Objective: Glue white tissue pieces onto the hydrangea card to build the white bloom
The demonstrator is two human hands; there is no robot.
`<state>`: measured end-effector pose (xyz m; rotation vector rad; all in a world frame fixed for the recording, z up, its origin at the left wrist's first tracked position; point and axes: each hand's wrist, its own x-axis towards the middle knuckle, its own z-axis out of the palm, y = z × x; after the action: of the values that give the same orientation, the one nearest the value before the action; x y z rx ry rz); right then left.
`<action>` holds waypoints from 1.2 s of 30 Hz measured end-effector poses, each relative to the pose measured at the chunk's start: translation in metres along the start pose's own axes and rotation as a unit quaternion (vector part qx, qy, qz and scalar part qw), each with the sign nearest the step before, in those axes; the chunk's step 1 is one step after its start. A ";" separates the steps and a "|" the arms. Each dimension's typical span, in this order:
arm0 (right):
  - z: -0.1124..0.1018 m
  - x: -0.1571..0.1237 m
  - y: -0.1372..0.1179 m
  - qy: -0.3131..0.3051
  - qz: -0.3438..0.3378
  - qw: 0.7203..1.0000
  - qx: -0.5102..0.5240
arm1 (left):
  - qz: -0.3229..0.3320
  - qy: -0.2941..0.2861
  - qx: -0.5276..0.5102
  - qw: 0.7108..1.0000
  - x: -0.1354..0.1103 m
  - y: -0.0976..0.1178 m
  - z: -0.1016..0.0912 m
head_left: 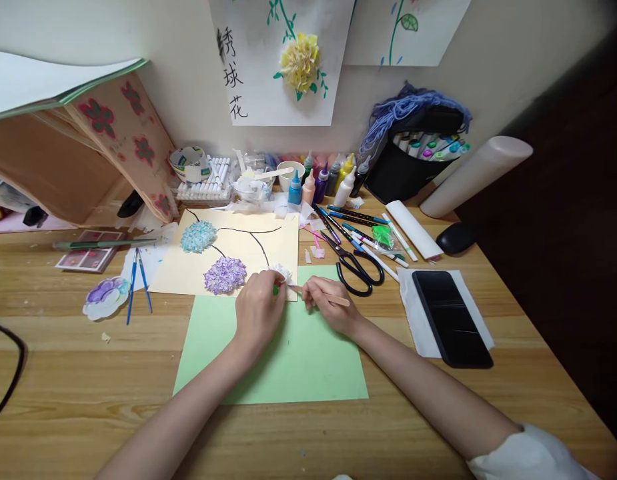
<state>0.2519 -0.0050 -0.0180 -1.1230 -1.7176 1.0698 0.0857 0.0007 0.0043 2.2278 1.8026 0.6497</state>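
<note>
On the surface [88, 373], green paper [278, 363] gives room toward the person; cream paper [284, 250], long axis side to side, overlaps its far part. The fingers of the right hand [339, 316] pinch a flat tan stick [337, 300], pointing left; those of the left hand [258, 310] bunch at a ruffled white flower [283, 271], grip hidden.
</note>
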 end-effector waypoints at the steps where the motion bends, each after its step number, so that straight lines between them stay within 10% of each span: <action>1: 0.000 0.001 0.000 -0.006 -0.002 1.000 -0.008 | 0.004 0.002 0.003 1.000 0.000 0.000 0.000; 23: 0.004 0.006 -0.004 -0.014 -0.007 0.999 -0.046 | 0.241 0.029 -0.024 0.970 -0.042 -0.025 -0.003; 36: 0.005 0.078 -0.041 -0.065 0.124 0.981 -0.134 | 0.243 -0.015 0.007 0.970 -0.038 -0.027 -0.002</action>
<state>0.2146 0.0571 0.0318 -1.4979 -1.9030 1.1038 0.0554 -0.0300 -0.0133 2.6940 1.2459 0.6766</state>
